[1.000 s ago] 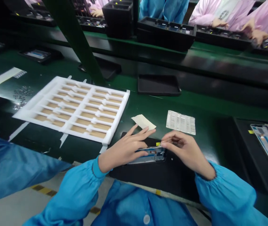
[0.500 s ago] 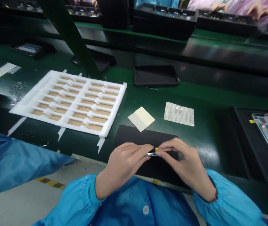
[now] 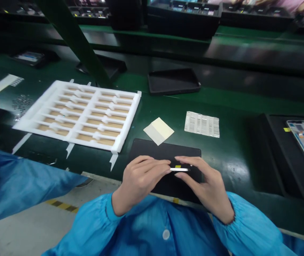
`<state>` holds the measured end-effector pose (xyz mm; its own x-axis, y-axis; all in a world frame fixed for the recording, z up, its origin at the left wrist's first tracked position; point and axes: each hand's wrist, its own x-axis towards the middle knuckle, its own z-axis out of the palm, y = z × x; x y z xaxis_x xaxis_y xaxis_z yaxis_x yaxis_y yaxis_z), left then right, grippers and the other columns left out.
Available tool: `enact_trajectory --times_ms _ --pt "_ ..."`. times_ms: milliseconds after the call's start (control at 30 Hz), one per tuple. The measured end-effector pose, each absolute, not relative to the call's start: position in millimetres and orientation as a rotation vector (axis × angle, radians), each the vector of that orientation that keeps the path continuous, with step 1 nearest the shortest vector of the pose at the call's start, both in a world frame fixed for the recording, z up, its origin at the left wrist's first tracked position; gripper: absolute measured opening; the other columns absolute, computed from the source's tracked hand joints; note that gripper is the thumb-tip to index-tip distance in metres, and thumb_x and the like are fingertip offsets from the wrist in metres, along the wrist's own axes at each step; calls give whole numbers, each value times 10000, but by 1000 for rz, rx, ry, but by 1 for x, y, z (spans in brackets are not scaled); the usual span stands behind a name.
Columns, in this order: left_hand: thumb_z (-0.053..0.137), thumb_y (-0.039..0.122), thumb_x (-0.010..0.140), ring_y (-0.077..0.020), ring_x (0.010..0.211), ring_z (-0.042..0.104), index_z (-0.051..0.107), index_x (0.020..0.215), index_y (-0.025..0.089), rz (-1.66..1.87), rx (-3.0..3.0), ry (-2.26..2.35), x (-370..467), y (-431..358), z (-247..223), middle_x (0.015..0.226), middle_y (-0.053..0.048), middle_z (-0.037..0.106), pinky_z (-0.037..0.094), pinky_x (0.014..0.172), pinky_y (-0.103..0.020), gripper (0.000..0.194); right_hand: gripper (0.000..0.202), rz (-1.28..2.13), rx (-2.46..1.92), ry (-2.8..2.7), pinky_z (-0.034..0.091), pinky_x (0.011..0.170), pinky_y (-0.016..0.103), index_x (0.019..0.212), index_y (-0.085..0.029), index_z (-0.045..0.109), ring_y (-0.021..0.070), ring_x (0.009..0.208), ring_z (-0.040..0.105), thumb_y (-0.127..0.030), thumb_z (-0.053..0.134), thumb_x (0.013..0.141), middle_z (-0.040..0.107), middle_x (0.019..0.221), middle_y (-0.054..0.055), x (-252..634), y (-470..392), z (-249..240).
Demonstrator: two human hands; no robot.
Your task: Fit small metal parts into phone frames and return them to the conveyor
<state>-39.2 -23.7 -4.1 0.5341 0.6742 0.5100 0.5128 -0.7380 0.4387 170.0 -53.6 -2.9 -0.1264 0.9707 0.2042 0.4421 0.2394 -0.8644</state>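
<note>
Head camera: what is gripped?

"A slim, white-edged device [image 3: 180, 169], pinched at one end by the left hand [image 3: 142, 177], edge-on over a black mat [image 3: 141, 147]."

"And the right hand [image 3: 208, 181]?"

"Thumb and fingers spread around the other end; I can't tell if they touch."

"Farther out?"

"Cream paper [image 3: 158, 131], a striped sheet [image 3: 202, 124], and leftward, a white foam tray [image 3: 42, 101]."
</note>
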Motion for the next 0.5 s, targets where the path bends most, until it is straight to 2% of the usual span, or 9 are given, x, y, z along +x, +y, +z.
enact_trajectory --times_ms 167,300,500 --pt "611 123 926 -131 894 715 649 1014 193 896 2567 988 -42 -23 -2 1062 -17 756 520 821 -295 119 169 793 -1283 -1657 571 762 341 1047 -273 650 197 852 672 -198 676 897 708 940 17 177 -55 -13" --pt "585 123 937 -143 898 711 646 1029 196 815 2622 992 -42 -23 5 1062 -19 751 520 818 -298 133 158 743 -1121 -1732 561 736 358 1000 -254 661 201 845 664 -125 616 921 708 920 35 178 -54 -15" --pt "602 128 931 -141 920 718 650 1047 196 795 2590 968 -40 -21 9 1053 -14 754 527 820 -286 143 399 460 -1026 -2050 540 782 386 1285 -254 602 220 944 633 -64 482 956 691 1144 79 182 -55 -22"
